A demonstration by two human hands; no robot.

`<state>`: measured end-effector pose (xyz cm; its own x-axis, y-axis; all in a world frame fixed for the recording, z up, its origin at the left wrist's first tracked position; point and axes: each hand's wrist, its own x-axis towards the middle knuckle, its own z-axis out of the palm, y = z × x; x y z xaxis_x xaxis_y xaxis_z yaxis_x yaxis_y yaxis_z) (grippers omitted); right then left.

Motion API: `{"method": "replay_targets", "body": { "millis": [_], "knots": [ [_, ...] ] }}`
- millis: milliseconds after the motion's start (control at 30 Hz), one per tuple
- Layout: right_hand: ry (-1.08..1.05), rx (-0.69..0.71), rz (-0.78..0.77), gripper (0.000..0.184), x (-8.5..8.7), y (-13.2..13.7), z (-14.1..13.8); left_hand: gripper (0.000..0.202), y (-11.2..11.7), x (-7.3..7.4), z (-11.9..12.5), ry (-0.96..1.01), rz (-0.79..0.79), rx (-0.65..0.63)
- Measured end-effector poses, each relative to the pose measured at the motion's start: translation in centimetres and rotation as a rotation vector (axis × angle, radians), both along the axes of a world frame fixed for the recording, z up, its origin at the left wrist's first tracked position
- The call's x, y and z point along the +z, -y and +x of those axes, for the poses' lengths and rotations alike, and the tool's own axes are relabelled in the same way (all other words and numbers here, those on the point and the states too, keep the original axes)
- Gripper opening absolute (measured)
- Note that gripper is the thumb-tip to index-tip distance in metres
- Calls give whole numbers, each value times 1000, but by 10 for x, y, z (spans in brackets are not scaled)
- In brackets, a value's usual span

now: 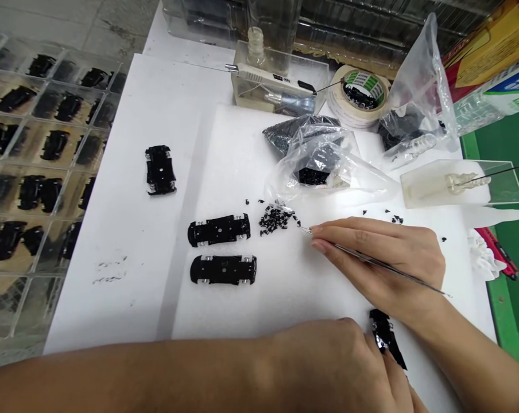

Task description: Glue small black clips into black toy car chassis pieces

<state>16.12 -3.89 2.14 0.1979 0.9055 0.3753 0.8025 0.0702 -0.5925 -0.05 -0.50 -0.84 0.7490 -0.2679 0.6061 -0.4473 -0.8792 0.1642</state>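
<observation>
the right hand (374, 258) has a clenched grip on a long pair of steel tweezers (371, 258), pinched between thumb and fingers, with the fine tips just beside a small heap of black plastic bits (277, 220). the left hand (337, 358) lies low in the frame, its fingers (391, 373) closed around a glossy black toy car chassis (386, 338), which stands tilted against them. part of the chassis is hidden by the hand.

three more black chassis lie on white foam sheets: two side by side (219, 230) just left of the heap, and a third (160, 170) farther left, turned the other way. a few stray black bits (392, 218) sit to the right, beyond the hand. a clear plastic bag (324, 172) holding black pieces lies just above the heap, and a second bag (418, 97) stands up near a roll of masking tape (358, 97). a pen-shaped tool (268, 77) rests across a clear acrylic holder (281, 80). a thin metal rod (496, 175) lies over a pale part on a clear acrylic block (457, 183). a compartment tray (27, 155) of black pieces sits along the tabletop's left side.
</observation>
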Motion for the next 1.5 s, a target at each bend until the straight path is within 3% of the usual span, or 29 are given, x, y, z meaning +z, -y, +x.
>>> {"method": "replay_targets", "body": {
  "millis": [167, 767, 900, 1000, 1100, 1267, 1400, 1500],
  "knots": [
    [-41, -112, 36, 13, -3, 5, -1, 17, -4, 0, 2, 5, -39, -30],
    [-90, -101, 45, 17, -8, 3, 0, 12, -10, 3, 1, -39, -24, -57],
    [-109, -137, 25, 13, 3, 7, 2, 10, -12, 5, 2, -15, 13, -54],
    [-48, -230, -17, 14, 22, 32, 2, 6, -16, 8, 1, -23, 39, -82],
    [-2, -334, -96, 15, 34, 76, -6, 13, -19, 11, 1, -62, 72, -152],
    [-161, -611, -124, 25, 18, 141, -41, 15, -24, 17, 1, -144, 35, -232],
    [-194, -563, -153, 36, 12, 155, -56, 23, -28, 21, 2, -188, 40, -265],
    [-274, -518, -231, 25, 18, 154, -53, 28, -29, 23, 2, -275, 35, -312]
  ]
}}
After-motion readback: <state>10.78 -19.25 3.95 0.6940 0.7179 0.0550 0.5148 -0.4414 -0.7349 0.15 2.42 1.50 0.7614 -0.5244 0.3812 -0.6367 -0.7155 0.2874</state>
